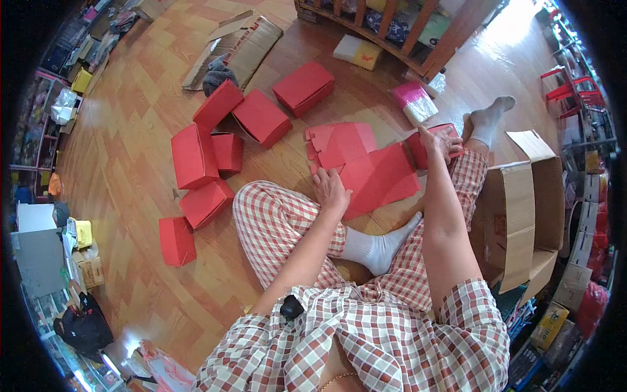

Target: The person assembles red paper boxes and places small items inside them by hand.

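A red cardboard sheet [382,179] lies unfolded flat on the floor between my legs, with cut flaps and tabs along its far left edge. My left hand [332,191] rests on its near left side, fingers on the card and thumb apart. At the sheet's right end, my right hand [444,142] grips a folded red box [418,150] from above, covering much of it. The box sits beside my outstretched right leg. Several other folded red boxes [263,119] stand and lean in a curved group to the left and beyond the sheet.
An open brown carton [516,222] stands at my right. Flattened brown cardboard [258,49] and a grey cloth-like item [219,75] lie farther off. A pink-and-white package [416,103] is near my right foot. A wooden slatted rack [405,32] stands ahead; shelves of goods line both sides.
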Demonstrator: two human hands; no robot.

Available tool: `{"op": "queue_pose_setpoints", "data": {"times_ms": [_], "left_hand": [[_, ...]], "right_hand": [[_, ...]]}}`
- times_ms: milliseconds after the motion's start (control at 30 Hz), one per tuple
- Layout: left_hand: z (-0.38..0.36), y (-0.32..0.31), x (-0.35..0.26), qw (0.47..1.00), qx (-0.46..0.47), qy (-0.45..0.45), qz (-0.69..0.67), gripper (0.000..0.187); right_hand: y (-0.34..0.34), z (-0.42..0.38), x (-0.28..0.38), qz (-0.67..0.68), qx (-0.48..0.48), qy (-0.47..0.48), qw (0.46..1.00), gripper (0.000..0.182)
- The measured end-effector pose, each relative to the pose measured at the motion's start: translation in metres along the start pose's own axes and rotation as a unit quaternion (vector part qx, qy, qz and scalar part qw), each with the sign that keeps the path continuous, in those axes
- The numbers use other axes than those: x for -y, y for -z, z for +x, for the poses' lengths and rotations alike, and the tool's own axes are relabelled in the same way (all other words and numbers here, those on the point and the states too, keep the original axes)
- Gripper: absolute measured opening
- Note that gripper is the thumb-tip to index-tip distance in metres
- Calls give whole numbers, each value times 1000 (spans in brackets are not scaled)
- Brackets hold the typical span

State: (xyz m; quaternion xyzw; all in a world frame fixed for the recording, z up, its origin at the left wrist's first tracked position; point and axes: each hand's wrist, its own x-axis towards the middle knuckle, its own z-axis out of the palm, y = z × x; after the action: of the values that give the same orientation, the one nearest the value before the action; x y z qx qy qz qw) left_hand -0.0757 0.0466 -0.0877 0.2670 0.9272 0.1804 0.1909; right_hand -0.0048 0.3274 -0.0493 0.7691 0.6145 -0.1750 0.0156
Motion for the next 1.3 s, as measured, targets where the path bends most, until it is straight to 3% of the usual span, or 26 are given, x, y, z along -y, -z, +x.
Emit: {"op": "queue_pose_setpoints", "data": {"times_ms": [233,333,400,433,467,500,533,567,633,667,733,767,800,867,900,1000,1067,1100,1167,1233,1267,1300], "left_hand": [[3,-4,1,1000,-19,19,-17,50],[4,-10,6,996,-34,13,-86,40],[11,-31,17,987,-85,-16,-132,31],[13,-37,21,987,-85,-20,-133,31],[16,-43,27,979,-97,-36,-175,28],[16,-45,29,969,-109,-50,-215,25],[14,-34,23,948,-114,-33,-295,22],[11,-27,22,949,-117,-34,-292,22],[5,-8,20,917,-80,-13,-391,22],[1,4,18,917,-85,-16,-390,22],[-14,39,5,917,-203,-153,-307,17],[-16,52,2,917,-200,-156,-307,17],[-16,65,2,906,-163,-195,-338,17],[-21,96,-5,882,-75,-246,-394,17],[-25,114,-10,882,-71,-252,-393,17],[-29,147,-9,865,86,-382,-313,21],[-36,149,-8,863,106,-377,-320,20],[-39,149,-5,860,119,-372,-329,20],[-40,137,11,853,123,-385,-330,30],[-53,134,17,887,54,-326,-323,50],[-60,126,23,889,54,-322,-321,50],[-67,113,33,889,8,-217,-403,55]], "right_hand": [[11,-11,-9,42,-51,3,998,104],[32,-44,5,121,-93,96,984,104],[24,-51,34,119,-151,214,958,105],[30,-55,49,153,-37,314,936,119],[8,-68,67,235,-74,371,895,115],[26,-107,83,266,-68,444,853,106],[41,-137,93,264,-81,470,838,91],[49,-144,93,268,-80,470,837,91],[58,-153,94,289,56,550,781,74],[48,-144,86,252,25,580,774,63],[48,-133,59,210,3,619,757,63],[50,-128,43,163,-15,652,740,63],[58,-126,28,164,-17,648,743,63],[81,-127,1,189,105,636,741,60],[89,-127,-13,193,101,632,744,60],[97,-136,-55,142,203,607,755,59],[85,-152,-77,160,248,603,741,61],[67,-157,-88,170,221,624,730,59],[48,-171,-104,198,298,572,739,58],[32,-181,-115,207,326,545,744,55],[27,-187,-120,244,338,528,740,53],[25,-192,-122,279,349,512,733,52]]}}
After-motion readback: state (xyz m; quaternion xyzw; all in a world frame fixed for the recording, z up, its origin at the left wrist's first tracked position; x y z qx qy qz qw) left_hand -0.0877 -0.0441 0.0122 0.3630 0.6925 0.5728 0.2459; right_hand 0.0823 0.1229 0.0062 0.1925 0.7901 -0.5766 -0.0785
